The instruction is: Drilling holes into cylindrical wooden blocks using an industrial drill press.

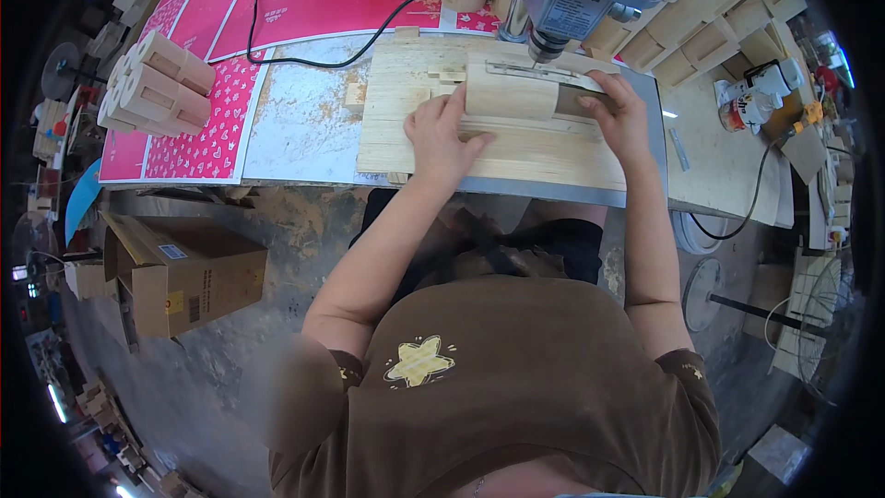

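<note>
By the left grip [439, 143], thumb spread, sits a pale wood block [510, 101], touching its fingers. The block's right end is near the right grip [623, 120]; I cannot tell if that one pinches. A drill [573, 5] hangs over the counter [309, 120].

On the workbench [286, 152] lie pink sheeting [313, 5], sawdust [318, 92] and a pale wooden board [387, 129].

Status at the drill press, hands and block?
Left hand at left end of wooden block. Right hand at right end of pale strip. Drill chuck above, contact unclear.
</note>
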Motion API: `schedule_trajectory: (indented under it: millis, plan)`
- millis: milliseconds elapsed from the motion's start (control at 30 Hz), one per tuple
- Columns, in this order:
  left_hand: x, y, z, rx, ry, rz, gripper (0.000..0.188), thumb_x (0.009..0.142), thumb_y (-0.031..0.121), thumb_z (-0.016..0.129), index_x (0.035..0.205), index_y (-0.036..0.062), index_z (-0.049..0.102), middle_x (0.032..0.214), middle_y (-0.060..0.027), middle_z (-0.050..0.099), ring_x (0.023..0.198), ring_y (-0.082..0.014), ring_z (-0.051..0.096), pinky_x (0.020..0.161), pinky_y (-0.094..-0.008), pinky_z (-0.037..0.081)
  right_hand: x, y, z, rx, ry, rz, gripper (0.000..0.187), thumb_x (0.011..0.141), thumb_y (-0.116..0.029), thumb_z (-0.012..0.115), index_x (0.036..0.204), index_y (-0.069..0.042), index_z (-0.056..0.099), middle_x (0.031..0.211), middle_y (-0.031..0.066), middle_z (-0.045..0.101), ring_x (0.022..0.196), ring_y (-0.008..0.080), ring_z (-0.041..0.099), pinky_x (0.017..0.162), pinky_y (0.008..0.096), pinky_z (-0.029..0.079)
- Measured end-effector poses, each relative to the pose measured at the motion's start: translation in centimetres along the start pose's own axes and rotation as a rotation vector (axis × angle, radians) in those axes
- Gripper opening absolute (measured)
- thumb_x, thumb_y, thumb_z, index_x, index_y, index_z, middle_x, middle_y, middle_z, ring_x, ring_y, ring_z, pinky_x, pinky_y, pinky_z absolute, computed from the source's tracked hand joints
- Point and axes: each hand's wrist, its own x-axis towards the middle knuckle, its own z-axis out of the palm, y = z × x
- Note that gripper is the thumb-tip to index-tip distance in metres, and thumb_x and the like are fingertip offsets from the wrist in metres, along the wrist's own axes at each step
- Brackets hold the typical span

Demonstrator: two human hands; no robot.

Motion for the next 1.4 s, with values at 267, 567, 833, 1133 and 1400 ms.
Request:
schedule_trajectory:
  millis: [267, 567, 833, 1133, 1400]
  plan:
    - [1.4, -2.5, -0.9, 0.006, -0.067, 0.051, 0.058, 0.057, 0.028, 0.08, 0.111, 0.0144, 0.063, 0.082, 0.0011, 0.055, 0.088, -0.0209, 0.049, 0.084, -0.0392, 0.028, 0.4, -0.8, -0.2, 0.389, -0.057, 0.075, 0.035, 0.075, -0.005, 0.07, 0.108, -0.003, 0.059, 0.097, 0.0043, 0.06, 0.095, 0.019, 0.055, 0.087, 0.0331, 0.043]
    - [1.5, -2.2, -0.6, 0.041, -0.05, 0.084, 0.056, 0.059, 0.029, 0.078, 0.111, 0.0142, 0.063, 0.079, 0.0011, 0.055, 0.085, -0.0206, 0.049, 0.081, -0.0386, 0.029, 13.4, -7.8, -7.2, 0.282, 0.539, -0.198, 0.022, 0.091, -0.022, 0.051, 0.103, -0.005, 0.059, 0.079, -0.0008, 0.056, 0.07, 0.0071, 0.051, 0.06, 0.024, 0.04]
    - [1.3, -2.9, -1.1, 0.122, -0.003, 0.056, 0.055, 0.058, 0.031, 0.078, 0.109, 0.0137, 0.063, 0.083, 0.0007, 0.056, 0.087, -0.0215, 0.049, 0.079, -0.039, 0.032, 7.2, -12.9, -8.0, -0.011, 0.415, -0.173, 0.013, 0.091, -0.011, 0.055, 0.085, 0.0, 0.058, 0.069, 0.0002, 0.05, 0.068, 0.0071, 0.045, 0.061, 0.0217, 0.037]
    - [0.9, -1.4, -1.5, 0.02, 0.024, 0.072, 0.058, 0.055, 0.029, 0.078, 0.109, 0.0137, 0.062, 0.081, 0.0002, 0.055, 0.085, -0.0225, 0.051, 0.078, -0.0387, 0.034, -2.1, -7.4, -1.9, 0.151, 0.367, -0.167, 0.018, 0.094, -0.008, 0.046, 0.095, 0.005, 0.058, 0.072, 0.0035, 0.051, 0.065, 0.0094, 0.046, 0.058, 0.0225, 0.036]
    - [1.0, -1.4, -1.4, 0.004, 0.002, 0.058, 0.059, 0.055, 0.028, 0.078, 0.11, 0.0136, 0.062, 0.08, 0.0004, 0.055, 0.084, -0.022, 0.051, 0.078, -0.0387, 0.034, -1.6, -5.0, -0.6, 0.061, 0.364, -0.302, 0.015, 0.093, -0.006, 0.045, 0.092, 0.004, 0.056, 0.078, 0.0078, 0.054, 0.07, 0.0139, 0.049, 0.065, 0.0247, 0.039]
